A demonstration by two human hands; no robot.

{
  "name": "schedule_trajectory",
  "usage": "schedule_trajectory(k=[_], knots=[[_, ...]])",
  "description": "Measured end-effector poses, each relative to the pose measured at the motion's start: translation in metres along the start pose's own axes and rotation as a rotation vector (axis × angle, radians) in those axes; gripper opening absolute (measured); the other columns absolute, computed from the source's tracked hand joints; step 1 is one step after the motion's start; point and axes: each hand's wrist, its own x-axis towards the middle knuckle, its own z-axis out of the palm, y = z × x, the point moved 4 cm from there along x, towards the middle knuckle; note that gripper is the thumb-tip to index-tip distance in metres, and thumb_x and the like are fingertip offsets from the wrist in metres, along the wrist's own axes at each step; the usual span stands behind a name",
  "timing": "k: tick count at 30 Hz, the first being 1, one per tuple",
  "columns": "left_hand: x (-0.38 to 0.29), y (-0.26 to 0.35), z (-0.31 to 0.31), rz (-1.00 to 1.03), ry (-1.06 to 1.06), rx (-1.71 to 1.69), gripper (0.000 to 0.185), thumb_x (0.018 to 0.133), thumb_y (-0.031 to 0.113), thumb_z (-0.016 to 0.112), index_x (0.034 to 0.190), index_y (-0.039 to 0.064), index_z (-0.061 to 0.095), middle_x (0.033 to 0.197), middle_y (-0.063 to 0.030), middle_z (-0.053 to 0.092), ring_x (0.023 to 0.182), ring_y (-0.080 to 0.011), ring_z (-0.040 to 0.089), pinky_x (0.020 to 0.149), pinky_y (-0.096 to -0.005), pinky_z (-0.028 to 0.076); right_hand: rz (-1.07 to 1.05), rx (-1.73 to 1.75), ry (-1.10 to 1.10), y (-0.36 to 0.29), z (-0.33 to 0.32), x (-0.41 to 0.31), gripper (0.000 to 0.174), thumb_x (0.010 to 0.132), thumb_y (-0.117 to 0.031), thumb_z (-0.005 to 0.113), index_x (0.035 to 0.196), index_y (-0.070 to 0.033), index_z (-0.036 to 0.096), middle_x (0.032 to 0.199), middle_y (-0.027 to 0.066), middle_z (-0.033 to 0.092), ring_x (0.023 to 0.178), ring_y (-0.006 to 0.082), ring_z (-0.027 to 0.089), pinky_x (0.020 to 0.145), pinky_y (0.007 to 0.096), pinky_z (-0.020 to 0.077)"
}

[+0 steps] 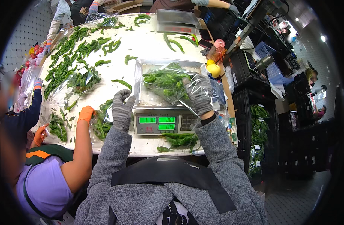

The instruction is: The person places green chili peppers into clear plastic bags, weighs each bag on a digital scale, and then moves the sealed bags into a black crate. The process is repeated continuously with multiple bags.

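A clear plastic bag of green peppers (165,81) rests on the metal pan of a digital scale (138,87) in front of me. My right hand (199,94), in a grey knit glove, grips the bag at its right end, with plastic film draped over the fingers. Beside the pan's front left corner my gloved left hand (123,109) is raised, fingers apart and nothing in them. Green digits glow on the scale's display panel (158,123). A few loose green peppers (183,140) lie between the scale and my apron. One single pepper (122,83) lies left of the pan.
To my left, a co-worker's orange-gloved hand (87,114) is close to a bag of peppers (100,126). Peppers (59,70) spread across the table's left side. A second scale (176,21) stands at the back. Black crates (242,112) stand on the right.
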Motion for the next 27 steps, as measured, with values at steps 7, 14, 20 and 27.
schedule_trajectory(k=[7,14,20,27], knots=[[-0.059,-0.015,-0.009,-0.057,-0.065,-0.063,0.021,0.082,0.002,0.056,0.103,-0.001,0.052,0.09,-0.0055,0.057,0.079,-0.0114,0.054,0.074,-0.0235,0.047,0.122,-0.452,-0.104,0.031,0.016,-0.002,0.016,0.082,-0.011,0.058,0.093,0.0,0.061,0.084,0.0109,0.062,0.076,0.0226,0.06,0.068,0.0316,0.0477],[-0.09,-0.012,0.008,-0.096,-0.165,-0.153,0.021,0.084,0.003,0.056,0.104,0.0,0.053,0.09,-0.0045,0.056,0.08,-0.0106,0.055,0.074,-0.0242,0.049,0.528,0.472,0.124,0.064,0.005,-0.008,0.019,0.077,-0.008,0.063,0.091,0.005,0.063,0.081,0.0117,0.065,0.073,0.0166,0.06,0.07,0.0279,0.0473],[-0.118,-0.004,0.019,-0.299,-0.321,-0.302,0.017,0.085,0.003,0.055,0.101,0.0,0.054,0.091,-0.0064,0.059,0.084,-0.0137,0.058,0.076,-0.0262,0.05,0.6,0.747,-0.02,0.097,-0.002,-0.049,0.024,0.076,-0.004,0.059,0.099,0.001,0.059,0.071,0.0057,0.061,0.05,0.0093,0.052,0.044,0.0209,0.0406],[-0.164,-0.007,0.024,-0.559,-0.543,-0.388,0.018,0.083,0.009,0.06,0.099,0.0,0.056,0.092,-0.0076,0.061,0.086,-0.0135,0.058,0.077,-0.0255,0.05,1.017,1.27,0.233,0.124,-0.119,-0.157,0.02,0.084,-0.017,0.059,0.097,-0.002,0.059,0.071,0.002,0.059,0.05,0.0053,0.046,0.045,0.0182,0.0367]])
